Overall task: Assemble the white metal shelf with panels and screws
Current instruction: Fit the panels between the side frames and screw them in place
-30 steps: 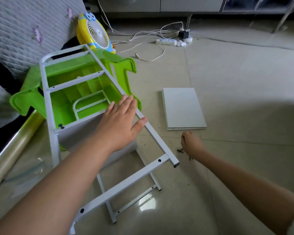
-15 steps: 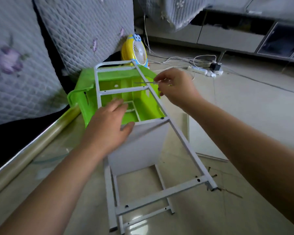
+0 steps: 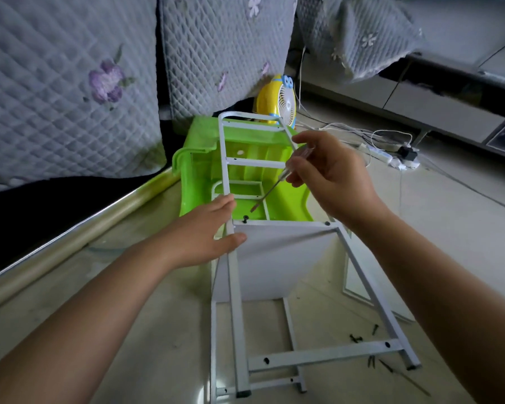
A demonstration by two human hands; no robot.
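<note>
The white metal shelf frame (image 3: 236, 301) lies tilted, its far end resting on a green plastic stool (image 3: 199, 164). A white panel (image 3: 274, 258) hangs inside the frame under a crossbar. My left hand (image 3: 213, 231) grips the frame's left rail beside the panel's top corner. My right hand (image 3: 330, 176) pinches a thin screwdriver (image 3: 270, 191), its tip pointing down just above a dark screw (image 3: 245, 219) that stands in the crossbar's left end. Another screw (image 3: 327, 223) sits at the crossbar's right end.
Several loose dark screws (image 3: 362, 336) lie on the tiled floor near the frame's lower crossbar. A second white panel (image 3: 350, 284) lies flat on the floor behind the right rail. A yellow fan (image 3: 277, 103), cables and a power strip (image 3: 391, 158) sit beyond. Quilted cushions stand at the left.
My right hand came up from the screws on the floor holding the screwdriver and lowered its tip toward the left screw. My left hand shifted from flat on the panel to gripping the left rail.
</note>
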